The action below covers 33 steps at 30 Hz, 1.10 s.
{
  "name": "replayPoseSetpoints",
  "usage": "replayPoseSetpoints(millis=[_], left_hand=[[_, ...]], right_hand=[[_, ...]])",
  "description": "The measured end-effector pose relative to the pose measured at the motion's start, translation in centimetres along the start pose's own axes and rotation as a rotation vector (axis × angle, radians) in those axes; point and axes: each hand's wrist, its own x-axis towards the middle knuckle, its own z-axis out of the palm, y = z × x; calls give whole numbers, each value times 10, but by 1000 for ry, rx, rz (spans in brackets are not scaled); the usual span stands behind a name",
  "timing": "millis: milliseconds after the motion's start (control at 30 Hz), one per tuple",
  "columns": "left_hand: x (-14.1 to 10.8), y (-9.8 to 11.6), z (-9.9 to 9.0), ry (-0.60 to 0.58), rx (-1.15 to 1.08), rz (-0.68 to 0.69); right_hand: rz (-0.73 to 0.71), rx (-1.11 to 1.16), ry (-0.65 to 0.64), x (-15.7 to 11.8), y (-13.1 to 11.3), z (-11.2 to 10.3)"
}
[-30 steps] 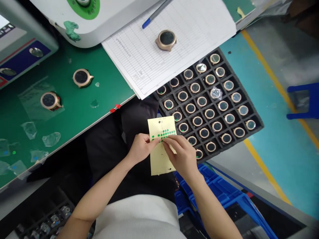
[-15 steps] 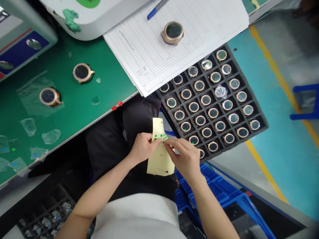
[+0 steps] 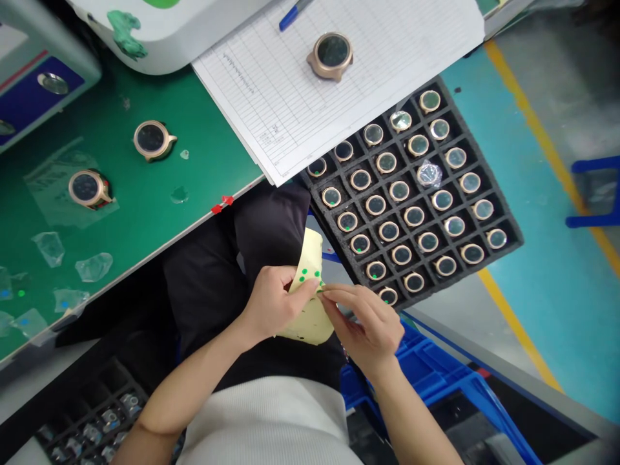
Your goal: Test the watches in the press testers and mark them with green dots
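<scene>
I have my left hand (image 3: 271, 303), its grip clamped on the curved yellow sheet (image 3: 311, 325). My right hand (image 3: 369, 326) has its grip together beside the green dots (image 3: 304, 272)

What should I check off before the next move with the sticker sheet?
1. Left hand gripping the yellow sticker sheet: ok.
2. Sheet flat: not ok, it is bent and curled.
3. Green dot pinched in the right hand's fingers: cannot tell, the detail is too small.
4. Foam tray fully in view: not ok, the printed forms cover part of its upper-left side.
5. Blue pen apart from the watch on the forms: ok.
</scene>
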Motion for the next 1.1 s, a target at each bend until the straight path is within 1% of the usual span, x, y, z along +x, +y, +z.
replayPoseSetpoints(millis=[167,233,267,300,333,367,400,433,467,533,600,667,733,800,867,967,1100], left_hand=[[-12,14,-3,14,-1,52],[-13,16,-2,14,-5,43],[-13,16,-1,6,-11,28],[-13,16,-1,-5,-16,9],[-11,14,0,-16,-13,-9],[-9,12,1,-24,0,-25],[-6,10,1,-25,22,-38],[-2,6,2,-22,47,-48],[2,2,3,-17,65,-53],[12,-6,4,-9,71,-64],[21,-13,7,-1,48,-71],[27,-17,10,5,20,-76],[30,-18,12,1,-9,-84],[32,-17,12,-13,-38,-94],[32,-17,12,-26,-65,-103],[33,-18,10,-32,-100,-109],[32,-19,9,-23,-121,-107]], right_hand=[[-26,-49,24,2,-16,-6],[-54,-58,29,1,-17,-7],[-48,-48,31,-1,-13,-8],[19,-36,49,-5,-5,-10],[141,-28,95,-9,8,-13],[296,-30,163,-15,24,-17],[498,-45,261,-22,43,-24],[632,-77,359,-30,64,-32],[707,-101,412,-39,86,-42],[813,-133,459,-60,124,-64],[912,-131,430,-82,150,-82],[1003,-101,351,-103,164,-92],[1071,-60,262,-120,169,-94],[1110,-30,201,-129,172,-89],[1130,-23,178,-133,175,-83],[1144,-44,175,-132,182,-78],[1131,-92,168,-121,184,-82]])
